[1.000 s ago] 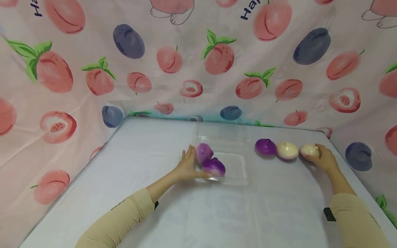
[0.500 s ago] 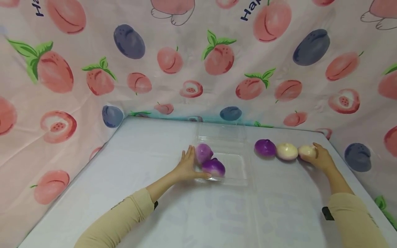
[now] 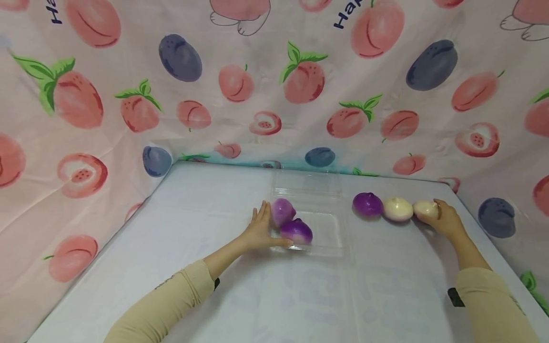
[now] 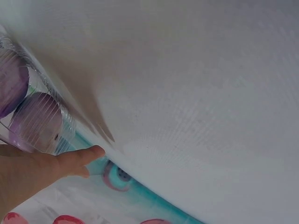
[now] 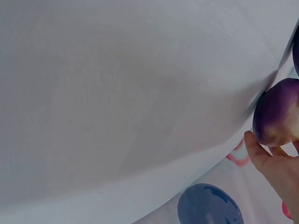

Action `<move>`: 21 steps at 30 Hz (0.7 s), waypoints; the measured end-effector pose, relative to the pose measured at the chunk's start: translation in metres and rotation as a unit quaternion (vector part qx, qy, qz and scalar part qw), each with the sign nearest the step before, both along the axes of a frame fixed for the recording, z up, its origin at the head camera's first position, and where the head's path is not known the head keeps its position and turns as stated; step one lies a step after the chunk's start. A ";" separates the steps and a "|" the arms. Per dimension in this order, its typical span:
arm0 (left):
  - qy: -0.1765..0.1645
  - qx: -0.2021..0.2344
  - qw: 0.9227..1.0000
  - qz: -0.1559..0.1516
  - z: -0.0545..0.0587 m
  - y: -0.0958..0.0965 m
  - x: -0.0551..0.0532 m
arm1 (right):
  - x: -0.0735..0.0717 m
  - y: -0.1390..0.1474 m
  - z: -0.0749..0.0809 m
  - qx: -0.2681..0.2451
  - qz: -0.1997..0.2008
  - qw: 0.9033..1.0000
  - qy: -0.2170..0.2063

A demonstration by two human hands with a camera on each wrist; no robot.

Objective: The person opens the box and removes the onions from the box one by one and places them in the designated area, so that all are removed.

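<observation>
My left hand [image 3: 258,232] spreads its straight fingers along the left side of a clear plastic box [image 3: 330,233], with the thumb at the front edge. Inside the box, at its left, lie a light purple onion [image 3: 281,212] and a darker purple onion [image 3: 297,231], side by side. In the left wrist view, both show through the ribbed wall. My right hand [image 3: 448,220] grips a pale onion [image 3: 424,209] at the right end of a row on the table. Next to that onion sits a cream onion [image 3: 397,210], then a deep purple onion [image 3: 367,205].
The box's clear lid [image 3: 306,182] lies folded back toward the rear. White cloth covers the table [image 3: 206,295]. A fruit-printed curtain [image 3: 266,71] hangs along the back and both sides.
My right hand has shifted slightly left with the pale onion, turning it so more cream shows, close against the cream onion. My left hand stays at the box.
</observation>
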State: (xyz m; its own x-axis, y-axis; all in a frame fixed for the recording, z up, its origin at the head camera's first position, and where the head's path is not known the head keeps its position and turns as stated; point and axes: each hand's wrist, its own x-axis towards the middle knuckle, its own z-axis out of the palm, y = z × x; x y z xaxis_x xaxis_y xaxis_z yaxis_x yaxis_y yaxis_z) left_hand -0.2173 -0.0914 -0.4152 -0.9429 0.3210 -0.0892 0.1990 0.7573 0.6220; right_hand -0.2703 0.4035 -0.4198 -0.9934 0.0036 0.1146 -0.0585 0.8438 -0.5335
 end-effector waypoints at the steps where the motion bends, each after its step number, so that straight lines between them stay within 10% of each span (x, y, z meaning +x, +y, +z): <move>1: 0.001 0.000 1.000 0.000 0.000 0.000 0.000 | 0.000 0.000 0.000 0.001 -0.001 1.000 0.000; 21: -0.001 -0.010 1.000 -0.009 0.007 -0.001 0.003 | 0.002 -0.009 0.007 0.045 0.001 0.999 0.011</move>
State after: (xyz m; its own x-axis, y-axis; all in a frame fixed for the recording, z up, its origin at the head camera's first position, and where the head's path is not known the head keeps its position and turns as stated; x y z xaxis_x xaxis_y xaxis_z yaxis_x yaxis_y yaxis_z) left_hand -0.2144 -0.0925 -0.4079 -0.9368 0.3355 -0.0987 0.2105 0.7664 0.6070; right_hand -0.2679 0.3944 -0.4125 -0.9908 -0.0092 0.1352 -0.0702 0.8880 -0.4544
